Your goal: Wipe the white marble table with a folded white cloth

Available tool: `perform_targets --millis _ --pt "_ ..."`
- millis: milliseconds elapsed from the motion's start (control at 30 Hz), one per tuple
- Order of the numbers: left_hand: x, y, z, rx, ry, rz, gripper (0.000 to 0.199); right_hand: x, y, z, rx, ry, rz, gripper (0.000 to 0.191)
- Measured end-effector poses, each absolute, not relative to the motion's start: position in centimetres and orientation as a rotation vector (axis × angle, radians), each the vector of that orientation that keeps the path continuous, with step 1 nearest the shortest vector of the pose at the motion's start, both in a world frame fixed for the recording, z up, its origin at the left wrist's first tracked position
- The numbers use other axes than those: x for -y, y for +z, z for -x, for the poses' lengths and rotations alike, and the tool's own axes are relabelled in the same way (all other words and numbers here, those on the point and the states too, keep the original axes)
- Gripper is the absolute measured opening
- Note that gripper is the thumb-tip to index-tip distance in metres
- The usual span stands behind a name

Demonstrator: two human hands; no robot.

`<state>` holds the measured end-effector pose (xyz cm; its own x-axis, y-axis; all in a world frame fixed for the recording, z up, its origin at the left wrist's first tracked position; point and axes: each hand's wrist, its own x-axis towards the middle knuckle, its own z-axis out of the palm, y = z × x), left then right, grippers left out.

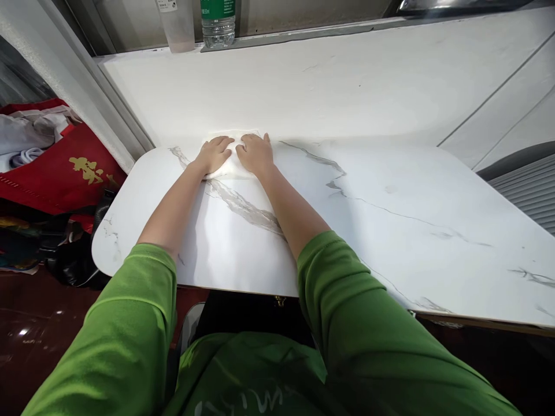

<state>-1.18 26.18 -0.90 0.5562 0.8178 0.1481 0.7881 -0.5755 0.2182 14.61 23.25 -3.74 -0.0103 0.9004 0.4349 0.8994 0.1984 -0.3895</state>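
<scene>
A white cloth [233,166] lies at the far edge of the white marble table [390,231], against the wall. My left hand [213,153] presses flat on its left part with fingers spread. My right hand [256,153] lies flat on its right part, right beside the left hand. Both arms reach forward in green sleeves. Most of the cloth is hidden under my hands.
A clear plastic bottle with a green label [218,22] and a translucent container [177,24] stand on the ledge above the wall. Red fabric with gold print [69,173] and other clothes are piled at the left. A grey ribbed object [526,188] sits at the right.
</scene>
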Motion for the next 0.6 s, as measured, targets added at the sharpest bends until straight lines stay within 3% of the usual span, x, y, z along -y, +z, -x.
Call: perform_targets --millis 600 --pt "-21.3 -0.1 2.8 -1.410 0.314 -2.666 0.053 -17.9 -2.8 -12.6 2.050 -0.129 1.748 0.052"
